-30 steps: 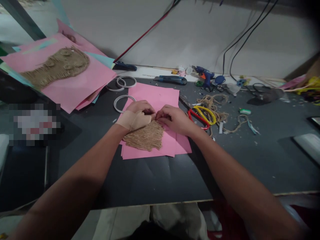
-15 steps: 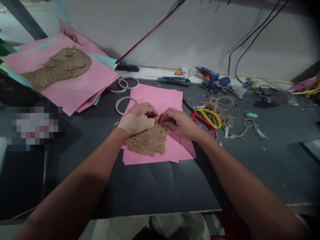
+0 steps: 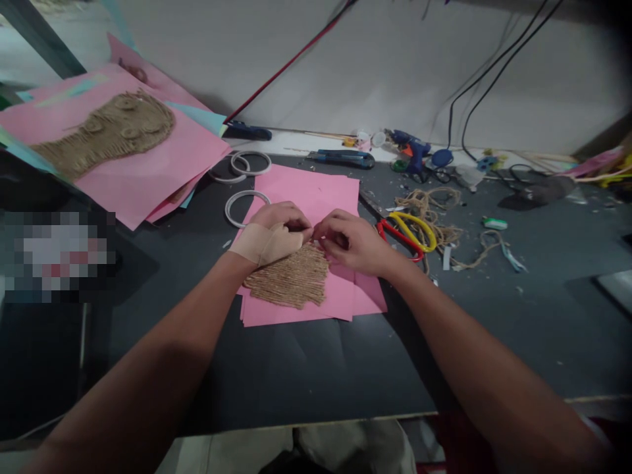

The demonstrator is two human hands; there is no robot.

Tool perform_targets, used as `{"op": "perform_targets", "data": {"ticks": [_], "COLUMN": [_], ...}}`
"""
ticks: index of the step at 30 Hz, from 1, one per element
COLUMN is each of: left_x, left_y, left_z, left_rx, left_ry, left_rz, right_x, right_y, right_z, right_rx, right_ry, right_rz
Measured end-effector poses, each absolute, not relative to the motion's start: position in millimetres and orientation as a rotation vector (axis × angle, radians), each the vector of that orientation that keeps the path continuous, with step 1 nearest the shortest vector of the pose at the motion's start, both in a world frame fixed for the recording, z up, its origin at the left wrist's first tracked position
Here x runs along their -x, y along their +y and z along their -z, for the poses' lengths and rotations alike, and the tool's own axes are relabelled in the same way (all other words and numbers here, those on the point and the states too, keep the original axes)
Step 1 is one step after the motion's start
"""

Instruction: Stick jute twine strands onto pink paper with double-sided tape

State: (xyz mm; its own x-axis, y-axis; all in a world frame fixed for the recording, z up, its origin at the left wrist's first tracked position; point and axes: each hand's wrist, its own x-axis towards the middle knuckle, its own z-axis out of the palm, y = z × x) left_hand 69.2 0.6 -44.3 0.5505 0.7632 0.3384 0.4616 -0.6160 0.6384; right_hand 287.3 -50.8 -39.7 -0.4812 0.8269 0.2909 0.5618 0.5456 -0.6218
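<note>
twine patch (image 3: 286, 280) lay just below both hands | long axis ran left-right | left hand (image 3: 274, 232) nearer | left and right hand (image 3: 348, 243) pinched its top edge

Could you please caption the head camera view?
Left hand and right hand pinch the top of jute twine rows on pink paper.

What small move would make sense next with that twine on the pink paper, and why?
Probably press the top edge of the jute twine panel flat onto the pink paper: the left hand and right hand meet there, and the rows below already lie even.
</note>
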Motion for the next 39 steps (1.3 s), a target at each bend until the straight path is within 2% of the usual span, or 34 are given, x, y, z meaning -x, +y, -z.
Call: {"op": "perform_targets", "data": {"ticks": [39], "left_x": [-68.9], "left_y": [4.5], "left_z": [46.4], "left_rx": [-2.348], "left_ry": [0.983], "left_rz": [-0.824], "right_x": [-283.9], "right_y": [-53.5], "right_z": [39.4], "right_rx": [1.135], "right_ry": [-2.241], "right_rz": [-0.546]}}
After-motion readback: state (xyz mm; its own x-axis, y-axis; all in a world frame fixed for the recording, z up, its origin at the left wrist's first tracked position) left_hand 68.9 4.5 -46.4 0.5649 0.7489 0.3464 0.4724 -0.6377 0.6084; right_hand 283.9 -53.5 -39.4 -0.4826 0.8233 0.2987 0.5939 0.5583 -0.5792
